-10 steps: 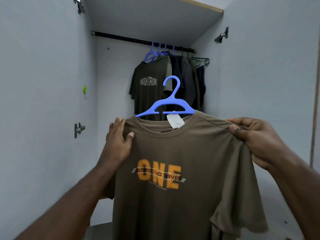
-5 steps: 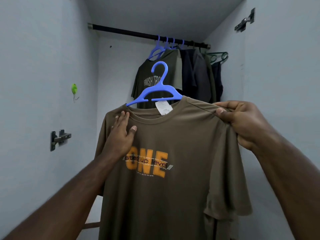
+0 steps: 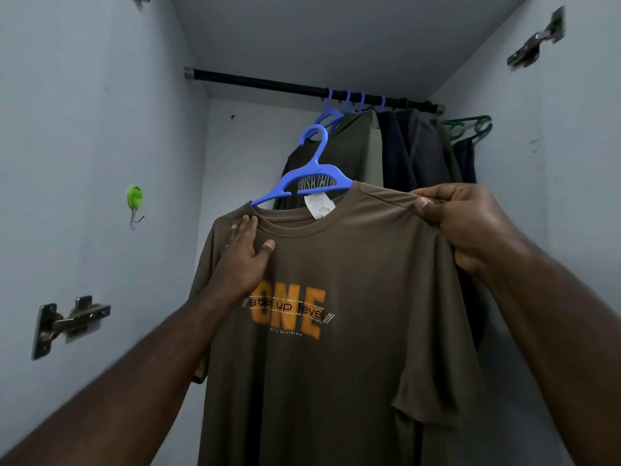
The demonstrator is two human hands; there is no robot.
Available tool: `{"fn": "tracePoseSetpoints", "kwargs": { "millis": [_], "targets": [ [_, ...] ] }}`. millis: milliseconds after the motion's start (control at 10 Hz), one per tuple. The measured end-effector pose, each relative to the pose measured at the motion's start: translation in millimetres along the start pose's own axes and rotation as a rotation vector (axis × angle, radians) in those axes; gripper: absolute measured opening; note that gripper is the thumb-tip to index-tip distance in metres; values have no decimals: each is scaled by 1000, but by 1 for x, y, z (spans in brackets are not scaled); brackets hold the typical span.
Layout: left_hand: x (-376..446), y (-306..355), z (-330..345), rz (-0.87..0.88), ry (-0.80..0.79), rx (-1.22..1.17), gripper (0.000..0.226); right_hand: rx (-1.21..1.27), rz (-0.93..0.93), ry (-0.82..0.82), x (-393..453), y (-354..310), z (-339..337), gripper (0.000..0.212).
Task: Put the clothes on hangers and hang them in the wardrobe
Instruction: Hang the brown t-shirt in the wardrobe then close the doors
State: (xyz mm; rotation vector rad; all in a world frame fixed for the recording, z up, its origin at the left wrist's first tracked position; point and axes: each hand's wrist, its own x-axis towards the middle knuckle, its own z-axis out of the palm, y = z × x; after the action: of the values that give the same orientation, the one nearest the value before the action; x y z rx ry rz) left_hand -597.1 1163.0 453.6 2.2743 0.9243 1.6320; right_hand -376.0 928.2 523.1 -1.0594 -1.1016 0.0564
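Note:
An olive-brown T-shirt with an orange "ONE" print hangs on a blue plastic hanger, held up in front of the open wardrobe. My right hand pinches the shirt's right shoulder, with the hanger arm hidden under the cloth. My left hand lies flat against the shirt's chest near the left side of the collar, fingers straight. The hanger's hook sits below the black wardrobe rail, apart from it.
Several shirts on blue hangers crowd the right half of the rail, with an empty green hanger at the far right. The rail's left half is bare. A green hook and door hinges sit on the left wall.
The shirt and both hands have moved closer to the wardrobe, and the hanger hook has tilted left. My left hand still rests on the chest; my right hand keeps its pinch.

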Motion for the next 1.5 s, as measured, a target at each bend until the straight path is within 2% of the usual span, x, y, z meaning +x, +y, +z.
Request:
{"fn": "tracePoseSetpoints", "kwargs": {
  "millis": [200,600,800,900,1000,1100,1200,1300,1400,1500],
  "targets": [
    [66,-35,18,16,15,-29,71,-73,-49,69,57,8,44,11],
    [202,-85,50,177,-9,-168,70,-168,-158,209,184,6,133,10],
    [247,-80,68,253,-12,-201,69,-172,-222,312,234,1,152,15],
    [258,-72,75,288,-6,-206,67,-184,-262,346,263,0,157,30],
    [266,-68,82,309,-14,-174,68,-109,-257,413,277,-6,162,25],
    [273,-65,88,331,-13,-146,67,-997,-277,365,290,-2,160,32],
    [277,-62,94,329,-3,-160,66,-1234,-379,461,309,-1,160,34],
    [280,-63,102,333,-3,-150,65,-621,-256,403,321,-5,163,34],
    [283,-68,108,334,-10,-132,65,-1044,-268,386,331,-1,164,34],
    [285,-76,111,339,-15,-136,65,-1218,-364,366,334,3,169,33]
  ]
}}
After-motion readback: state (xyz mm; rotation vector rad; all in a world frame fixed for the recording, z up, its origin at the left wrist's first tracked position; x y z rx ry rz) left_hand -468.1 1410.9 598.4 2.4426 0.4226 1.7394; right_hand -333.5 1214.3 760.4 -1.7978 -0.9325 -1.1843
